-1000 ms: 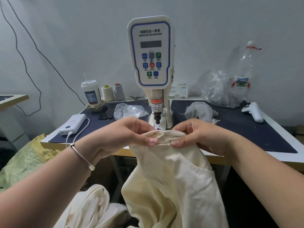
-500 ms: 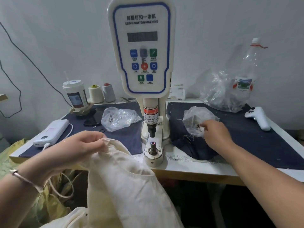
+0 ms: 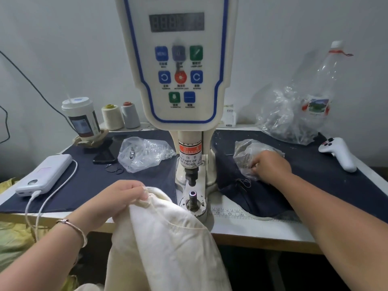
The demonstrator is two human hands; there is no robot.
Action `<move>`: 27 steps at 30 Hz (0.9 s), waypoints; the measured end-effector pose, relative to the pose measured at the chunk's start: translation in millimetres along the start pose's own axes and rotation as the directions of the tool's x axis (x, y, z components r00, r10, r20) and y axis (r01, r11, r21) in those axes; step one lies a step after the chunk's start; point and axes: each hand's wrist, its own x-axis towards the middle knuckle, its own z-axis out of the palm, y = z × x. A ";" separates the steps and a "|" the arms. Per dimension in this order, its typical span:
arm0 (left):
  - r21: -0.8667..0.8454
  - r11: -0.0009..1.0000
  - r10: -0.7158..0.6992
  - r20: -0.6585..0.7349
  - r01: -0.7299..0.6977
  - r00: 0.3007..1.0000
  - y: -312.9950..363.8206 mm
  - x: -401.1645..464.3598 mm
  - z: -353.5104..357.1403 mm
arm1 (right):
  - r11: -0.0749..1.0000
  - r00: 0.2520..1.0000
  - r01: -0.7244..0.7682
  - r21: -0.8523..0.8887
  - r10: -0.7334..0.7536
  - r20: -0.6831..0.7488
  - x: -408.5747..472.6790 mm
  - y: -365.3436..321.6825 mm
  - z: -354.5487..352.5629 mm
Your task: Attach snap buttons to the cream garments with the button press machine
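One counter (image 3: 262, 229) carried one button press machine (image 3: 180, 66), whose tall control head rose above both hands and whose lower die post (image 3: 192, 198) stood just right of the left fingers. One cream garment (image 3: 168, 244) hung over the counter's near edge, its top hem gathered just left of the die post and not yet on it. A dark cloth (image 3: 84, 185) covered most of the counter, with a bare white strip and ruler markings along the front edge right of the machine base. Three clear plastic bags lay on it: a large one (image 3: 289, 120) far back beyond the right fingers, a left bag (image 3: 144, 154) behind the left fingers, and a right bag (image 3: 249, 156) of small fasteners. The left hand (image 3: 119, 200) was curled, its fingers pinching the garment hem. The right hand (image 3: 270, 164) reached forward, palm down, its fingers bent into the right bag; what they held could not be told. Open cloth lay between the right hand and a white controller (image 3: 338, 154). Two thread cones (image 3: 120, 116), one cup (image 3: 80, 118) and one power bank (image 3: 45, 175) sat well left of the left fingers.
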 end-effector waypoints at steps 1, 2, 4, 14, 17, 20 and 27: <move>-0.041 0.999 -0.017 0.012 0.017 1.000 -5.0 0.4 -1.3 | 1.000 1.000 -0.007 0.005 0.007 -0.010 -0.3 0.9 2.4; -0.091 0.995 -0.029 0.035 0.032 0.999 -9.9 0.4 -3.2 | 1.000 0.999 -0.015 0.024 0.015 -0.029 1.1 1.7 5.0; -0.146 0.988 -0.039 0.108 0.055 0.993 -17.6 0.0 -7.9 | 0.997 0.995 -0.008 0.079 0.015 -0.098 4.1 3.8 11.4; -0.268 0.962 0.008 0.186 0.043 0.982 -30.4 2.8 -14.5 | 0.997 0.963 -0.007 0.077 0.027 -0.269 7.8 4.5 28.1; -0.277 0.961 0.038 0.154 0.006 0.987 -34.8 4.3 -12.9 | 0.995 0.961 0.002 0.099 0.025 -0.275 6.2 7.6 26.9; -0.281 0.960 0.049 0.138 -0.008 0.989 -36.5 5.1 -11.8 | 0.991 0.966 0.055 0.120 -0.023 -0.256 -0.7 11.4 23.0; -0.301 0.954 0.055 0.120 -0.017 0.991 -37.0 4.6 -10.4 | 0.977 0.890 0.152 0.147 -0.071 -0.451 -17.8 16.6 20.6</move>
